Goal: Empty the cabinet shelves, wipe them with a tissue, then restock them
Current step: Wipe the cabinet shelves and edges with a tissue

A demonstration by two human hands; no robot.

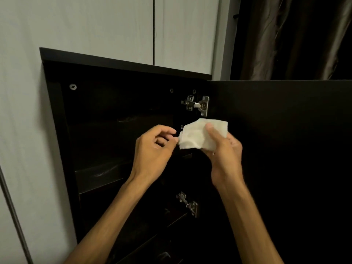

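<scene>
A black cabinet (122,63) stands open against a pale wall, its dark shelves (99,176) bare as far as the dim light shows. In front of the opening my right hand (224,149) grips a crumpled white tissue (198,136), thumb pressed on its top. My left hand (154,145) pinches the tissue's left corner with curled fingertips. Both hands hover at the level of the upper shelf, near the right side wall.
The cabinet door (285,149) is swung open on the right, held by two metal hinges (196,104). A dark curtain (293,37) hangs behind it. Pale wall panels (95,25) rise above, and a thin cable (13,212) runs down the left wall.
</scene>
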